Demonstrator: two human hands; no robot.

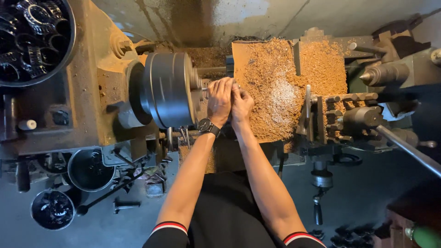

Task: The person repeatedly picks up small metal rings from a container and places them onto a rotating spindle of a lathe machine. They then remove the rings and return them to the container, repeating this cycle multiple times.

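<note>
While the round steel chuck [169, 89] of a lathe blurs at centre left, a person leans over the machine with both hands pressed together just to the chuck's right. Seen from the head camera, the left hand [219, 100], a dark wristwatch [207, 126] on its wrist, curls its fingers closed around a small workpiece [205, 89] that juts from the chuck's face; only a sliver of pale metal shows, the rest hidden under the fingers. The right hand [240, 104] lies against the left, its fingers folded over the same spot, though whether they pinch the piece itself cannot be told. To the right, the carriage [285, 87] is heaped with orange-brown swarf, and beyond it the pointed tailstock centre [373, 76] aims back at the chuck. A round tub of dark metal rings [32, 36] sits far left; a dark bucket [91, 169] stands on the floor below. By its look the piece is stiff, small and probably slick with oil and sharp-edged; the short exposed stub beside the chuck's face seems the only place to grip it.
</note>
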